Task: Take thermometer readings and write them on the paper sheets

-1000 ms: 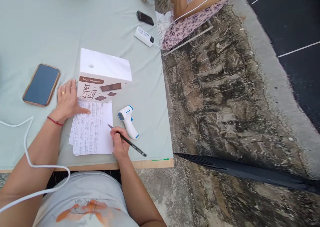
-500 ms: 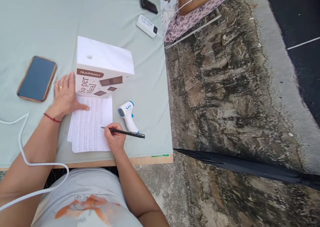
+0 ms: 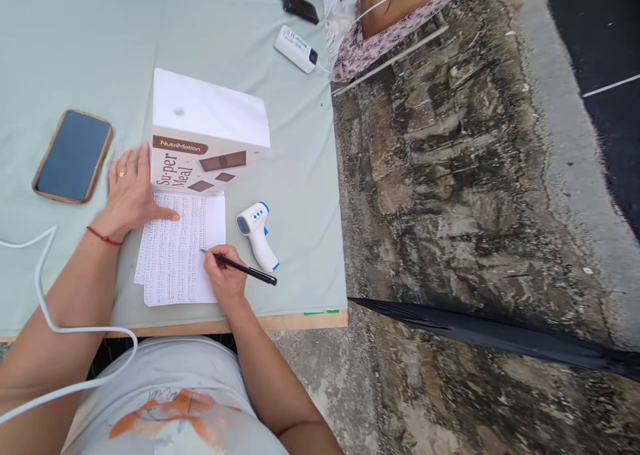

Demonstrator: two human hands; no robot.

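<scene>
My right hand [image 3: 227,276] grips a black pen [image 3: 246,269], its tip at the right edge of the rows of writing on a sheet of paper [image 3: 175,261]. The sheet lies on top of at least one more. Flat beside the box, my left hand [image 3: 131,187] has its fingers stretched out and its thumb pressing on the top of the paper. A white NutriMotion box [image 3: 210,118] stands over the paper's far end. To the right of the paper lies a white and blue infrared thermometer [image 3: 257,235].
A phone in a brown case [image 3: 73,156] lies to the left. At the far right edge are a white device [image 3: 295,48] and a black device [image 3: 300,5]. Another person's patterned clothing [image 3: 350,55] shows beyond. A white cable [image 3: 47,295] crosses my left arm.
My right hand has shifted slightly left and up, and the pen's back end has swung down and left. My left hand stays in place.
</scene>
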